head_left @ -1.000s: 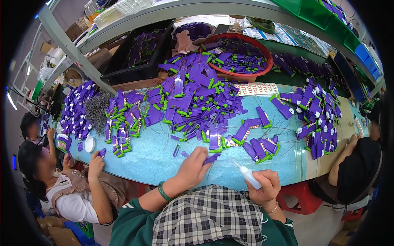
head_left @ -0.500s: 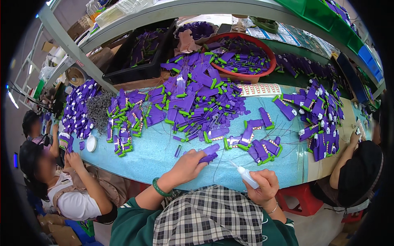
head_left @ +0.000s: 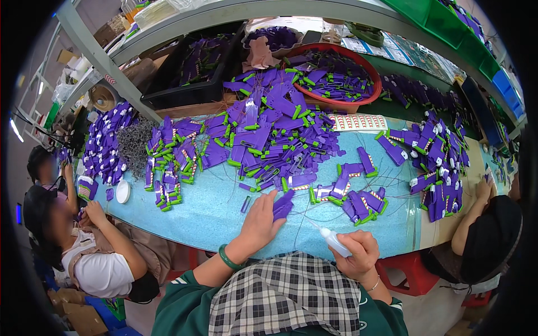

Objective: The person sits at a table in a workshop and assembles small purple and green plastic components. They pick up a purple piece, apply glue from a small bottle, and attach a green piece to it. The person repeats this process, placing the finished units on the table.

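Note:
My left hand (head_left: 259, 221), with a green bangle on its wrist, is over the blue work surface, its thumb and fingers closed around a small stack of purple plastic pieces (head_left: 283, 206). Its fingers point away from me toward the heap. In my right hand (head_left: 361, 253) is a small white squeeze bottle (head_left: 335, 242) with a thin tip, tilted up toward the left. The tip is apart from the purple pieces. Several purple parts with green ends and striped stickers (head_left: 361, 203) lie just beyond the bottle, with thin wires around them.
A big heap of purple and green parts (head_left: 280, 134) covers the middle, below a red basin (head_left: 376, 89) and a black crate (head_left: 185, 92). More parts (head_left: 437, 162) are piled right. A white round lid (head_left: 123, 191) lies left. Co-workers sit on both sides; a shelf beam crosses above.
My left hand has shifted slightly away from me with the purple pieces, its fingers now straighter and the stack turned more upright. My right hand with the squeeze bottle has barely moved.

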Tool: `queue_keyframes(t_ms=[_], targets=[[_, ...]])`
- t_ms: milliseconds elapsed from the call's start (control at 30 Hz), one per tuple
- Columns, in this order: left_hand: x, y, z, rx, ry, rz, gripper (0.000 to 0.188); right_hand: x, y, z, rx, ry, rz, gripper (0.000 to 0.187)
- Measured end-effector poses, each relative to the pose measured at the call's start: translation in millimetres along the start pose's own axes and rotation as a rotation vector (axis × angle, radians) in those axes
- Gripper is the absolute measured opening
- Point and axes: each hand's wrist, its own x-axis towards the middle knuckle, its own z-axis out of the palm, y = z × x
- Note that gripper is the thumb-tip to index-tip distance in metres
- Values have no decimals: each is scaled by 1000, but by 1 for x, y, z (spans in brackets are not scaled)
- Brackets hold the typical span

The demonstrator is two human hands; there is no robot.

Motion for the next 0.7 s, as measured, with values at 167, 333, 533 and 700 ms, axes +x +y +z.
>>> queue_keyframes(t_ms=[167,333,533,700], targets=[[-8,2,-5,0,-121,15,46,4,-1,7,27,-24,-15,40],[-19,-5,5,-100,-61,65,34,2,-5,11,33,-74,31,39],[-12,4,-4,-1036,-193,-299,29,8,-6,14,-2,-59,18,40],[-5,7,0,-1426,-389,-384,44,8,-5,17,-59,-32,55,41]])
